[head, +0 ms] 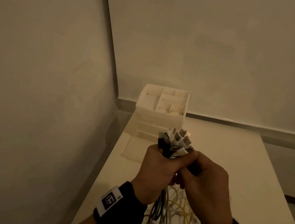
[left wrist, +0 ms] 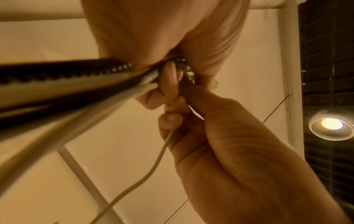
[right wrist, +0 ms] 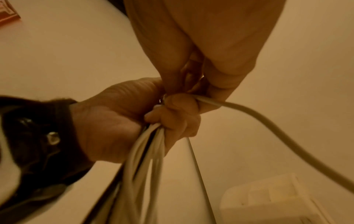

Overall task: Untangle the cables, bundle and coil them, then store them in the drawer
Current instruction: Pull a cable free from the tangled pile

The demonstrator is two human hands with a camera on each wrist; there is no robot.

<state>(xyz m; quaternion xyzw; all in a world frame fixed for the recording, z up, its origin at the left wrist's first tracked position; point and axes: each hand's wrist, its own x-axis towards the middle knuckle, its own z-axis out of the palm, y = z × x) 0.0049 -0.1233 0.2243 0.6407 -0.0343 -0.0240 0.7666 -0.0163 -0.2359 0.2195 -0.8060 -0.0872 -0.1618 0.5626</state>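
My left hand (head: 155,162) grips a bundle of white and dark cables (head: 161,202) just below their plug ends (head: 175,143), which fan out above the fist. My right hand (head: 204,178) presses against it from the right and pinches a single pale cable (right wrist: 268,121). In the left wrist view that thin cable (left wrist: 153,166) runs down from the right hand's fingers (left wrist: 170,119). The right wrist view shows the left hand (right wrist: 118,121) wrapped round several strands (right wrist: 143,159). Loose white and yellow cable loops (head: 180,215) lie on the table below.
A white drawer organiser (head: 163,103) stands at the table's far left corner against the wall, with one low drawer (head: 134,148) pulled out towards me. The pale table (head: 239,176) stretches right. A wall runs close along the left.
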